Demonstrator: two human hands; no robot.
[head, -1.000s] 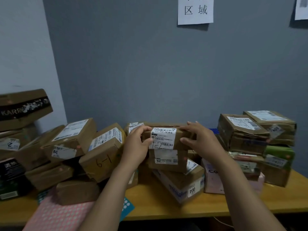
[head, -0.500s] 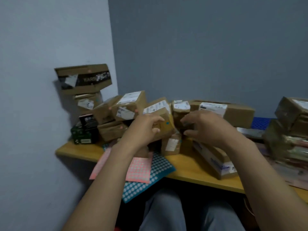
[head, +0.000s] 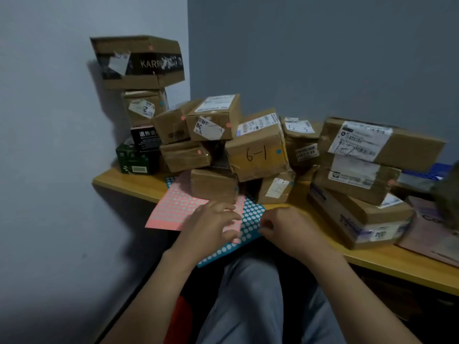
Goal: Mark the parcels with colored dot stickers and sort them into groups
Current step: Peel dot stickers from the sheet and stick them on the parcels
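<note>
Two dot-sticker sheets lie over the table's front edge: a pink sheet (head: 175,209) and, partly under it, a teal sheet (head: 252,216). My left hand (head: 213,225) rests flat on the pink sheet with its fingers spread. My right hand (head: 285,229) has its fingers curled, its fingertips pinching at the teal sheet's edge. Behind them stands a heap of brown parcels. A box marked "6-1" (head: 258,155) carries a blue dot. Several parcels at the left show pink dots. A long labelled box (head: 380,142) tops the stack at the right.
The wooden table (head: 129,181) sits in a corner, with walls to the left and behind. A tall stack topped by a "KARR" box (head: 141,63) leans at the far left above dark green and black boxes. My knees are below the table's edge.
Both hands let go of the labelled parcel at the back and came down to the sticker sheets. My view has swung left and downward.
</note>
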